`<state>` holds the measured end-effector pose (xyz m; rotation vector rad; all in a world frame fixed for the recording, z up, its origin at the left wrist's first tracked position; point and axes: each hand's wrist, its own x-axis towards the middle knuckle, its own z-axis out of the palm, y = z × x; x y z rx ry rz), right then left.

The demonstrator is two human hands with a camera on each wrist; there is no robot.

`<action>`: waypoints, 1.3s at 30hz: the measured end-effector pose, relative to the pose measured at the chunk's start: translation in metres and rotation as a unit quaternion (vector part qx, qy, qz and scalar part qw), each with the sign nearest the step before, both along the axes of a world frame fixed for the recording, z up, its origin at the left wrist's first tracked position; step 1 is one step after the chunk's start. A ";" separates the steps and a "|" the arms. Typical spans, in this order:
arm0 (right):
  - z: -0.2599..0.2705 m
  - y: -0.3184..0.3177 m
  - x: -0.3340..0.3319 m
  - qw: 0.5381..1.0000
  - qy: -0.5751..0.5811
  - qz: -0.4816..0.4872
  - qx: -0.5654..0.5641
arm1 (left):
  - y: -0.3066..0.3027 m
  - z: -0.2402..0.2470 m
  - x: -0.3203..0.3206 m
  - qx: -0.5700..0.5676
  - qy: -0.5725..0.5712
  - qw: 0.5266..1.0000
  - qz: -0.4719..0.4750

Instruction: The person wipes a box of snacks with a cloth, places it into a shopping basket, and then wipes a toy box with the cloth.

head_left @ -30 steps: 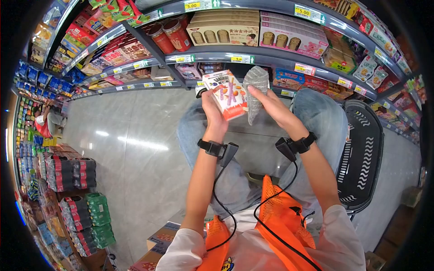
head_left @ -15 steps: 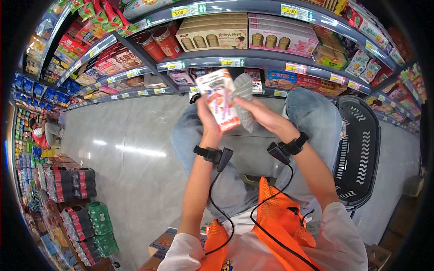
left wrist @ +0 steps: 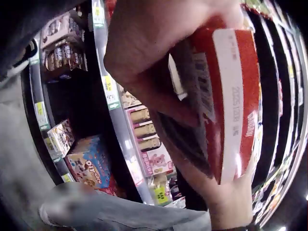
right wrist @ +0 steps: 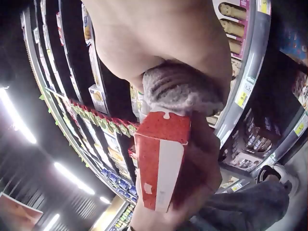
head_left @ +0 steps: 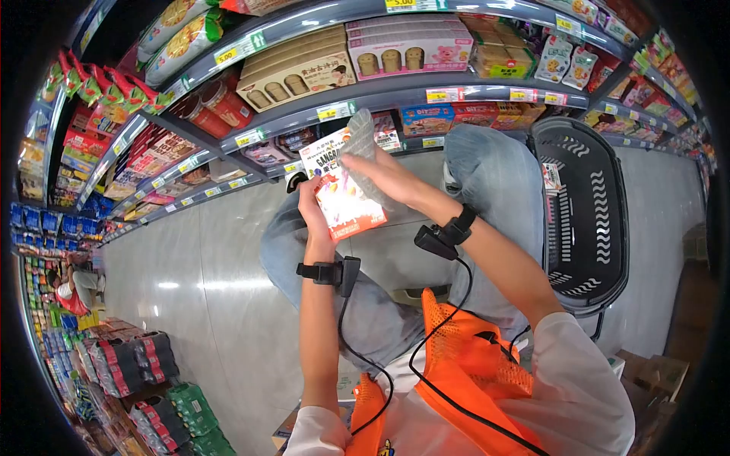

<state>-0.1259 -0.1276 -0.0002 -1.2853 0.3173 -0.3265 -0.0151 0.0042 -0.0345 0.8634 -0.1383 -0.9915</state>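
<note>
My left hand (head_left: 312,209) grips a white and red snack box (head_left: 350,211) by its left edge, its printed front facing up in the head view. A crumpled grey cloth (head_left: 360,140) lies over the box's upper right side, held under my right hand (head_left: 389,181). In the left wrist view the red end of the box (left wrist: 240,106) shows a white strip with a printed date. From the right wrist, the cloth (right wrist: 178,89) bunches between my right hand (right wrist: 163,41) and the box's end (right wrist: 161,159).
Shelves of boxed biscuits (head_left: 411,53) and price tags curve along the front. A black basket (head_left: 589,228) with a small packet stands on the floor by my right knee. Shrink-wrapped drink packs (head_left: 125,365) are stacked at the left, where a person (head_left: 72,289) crouches farther off.
Both hands, the box and the cloth have shifted left in the head view as the camera turned. The cloth has moved from beside the box to over its face.
</note>
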 end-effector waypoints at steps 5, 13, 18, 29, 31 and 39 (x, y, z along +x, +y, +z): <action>0.002 0.005 -0.003 0.998 -0.031 -0.043 -0.028 | -0.004 -0.015 -0.004 0.055 -0.046 0.995 0.067; -0.023 0.021 0.000 0.975 -0.033 0.009 -0.221 | 0.000 -0.009 0.011 0.019 -0.010 0.987 0.161; -0.031 0.017 0.006 0.941 -0.054 -0.084 -0.323 | -0.003 -0.012 0.009 0.032 -0.003 0.995 0.089; -0.020 0.011 -0.003 0.949 -0.001 -0.111 -0.296 | -0.006 -0.014 0.000 0.051 -0.036 0.998 0.028; -0.022 0.011 -0.002 0.948 0.001 -0.100 -0.302 | -0.004 -0.019 0.005 0.057 -0.027 0.998 0.027; -0.030 0.017 0.004 0.954 0.032 -0.109 -0.277 | 0.001 -0.008 0.001 0.105 -0.043 0.994 0.000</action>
